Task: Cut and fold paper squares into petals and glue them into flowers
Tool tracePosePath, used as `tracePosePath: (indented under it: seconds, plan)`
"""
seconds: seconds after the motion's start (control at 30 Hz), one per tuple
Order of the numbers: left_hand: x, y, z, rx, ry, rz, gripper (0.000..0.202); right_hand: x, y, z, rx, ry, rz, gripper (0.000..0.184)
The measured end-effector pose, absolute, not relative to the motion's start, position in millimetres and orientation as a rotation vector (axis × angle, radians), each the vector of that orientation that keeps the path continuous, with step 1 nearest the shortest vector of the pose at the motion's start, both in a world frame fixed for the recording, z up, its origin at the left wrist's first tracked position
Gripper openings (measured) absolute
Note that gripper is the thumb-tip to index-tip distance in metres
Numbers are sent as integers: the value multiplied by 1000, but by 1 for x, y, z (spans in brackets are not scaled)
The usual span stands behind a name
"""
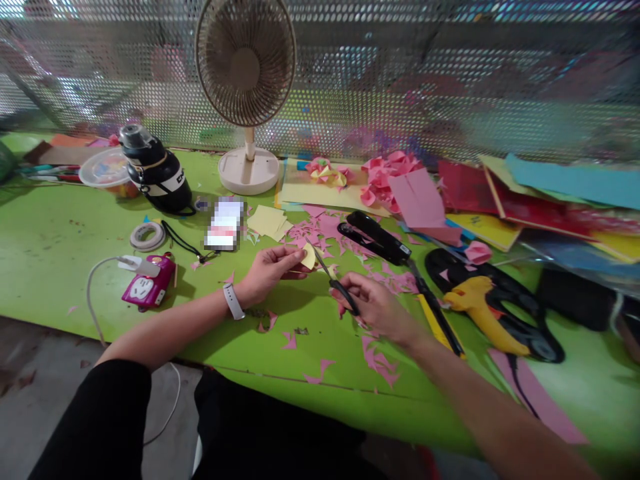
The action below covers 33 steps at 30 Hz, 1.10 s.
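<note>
Between thumb and fingers, my left hand (274, 270) pinches a small piece of yellow paper (310, 257) above the green table. My right hand (373, 303) is wrapped round the black handles of a pair of scissors (344, 295), whose blades reach up and left to the paper's edge. Whether the blades are closed on the paper I cannot tell. Just behind my left hand lies a stack of yellow paper squares (269, 222). Pink paper scraps (320, 230) are scattered behind and around both hands.
A black stapler (375, 237) and a yellow glue gun (487, 313) lie to the right. Folded pink paper flowers (393, 173) and coloured sheets line the back. Leftward are a phone (225, 223), a tape roll (147, 236), a purple power adapter (150, 283), a black bottle (157, 173) and a fan (247, 170).
</note>
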<state>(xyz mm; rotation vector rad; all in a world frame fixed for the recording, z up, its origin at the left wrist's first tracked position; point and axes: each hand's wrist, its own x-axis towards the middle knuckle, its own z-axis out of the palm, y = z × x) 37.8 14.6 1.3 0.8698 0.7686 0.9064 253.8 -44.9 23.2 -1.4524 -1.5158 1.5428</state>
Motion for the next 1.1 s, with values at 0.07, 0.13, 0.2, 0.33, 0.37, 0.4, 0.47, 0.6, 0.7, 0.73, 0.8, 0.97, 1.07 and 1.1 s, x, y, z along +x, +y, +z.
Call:
tracePosePath:
  seconds: [0.07,0.13,0.2,0.33,0.37,0.4,0.47,0.6,0.7,0.73,0.8,0.97,1.07,1.1]
  plan:
    - [38,15,2,874,769,888,34,254,-45,22,-1447,-1505,1548,43]
    - [38,14,3,880,773,864,35,254,-45,21,-1441,-1507,1550,43]
    - [38,14,3,886,782,854,35,254,-45,22,-1438,-1515,1546,44]
    - [37,14,3,900,775,891,34,254,-44,26,-1449,-1528,1519,44]
    - [37,14,4,907,771,902,34,254,-44,27,-1452,-1525,1513,44]
    - [37,15,4,914,767,906,34,254,-44,27,-1452,-1519,1511,45]
    - [36,15,4,927,765,902,34,254,-44,27,-1443,-1497,1518,47]
    - [36,16,5,937,770,878,32,254,-44,27,-1426,-1488,1537,46]
    - [36,17,5,941,764,880,32,255,-44,27,-1430,-1512,1522,45]
    - [36,17,5,943,766,884,32,255,-44,27,-1431,-1517,1515,45]
    - [35,17,4,944,778,895,32,255,-44,26,-1431,-1520,1511,44]
    - [35,19,2,951,772,898,35,256,-44,24,-1432,-1511,1541,43]
    - [34,20,0,939,756,901,35,257,-44,22,-1423,-1508,1547,43]
    - [34,20,-1,937,756,906,35,258,-44,21,-1420,-1509,1543,42]
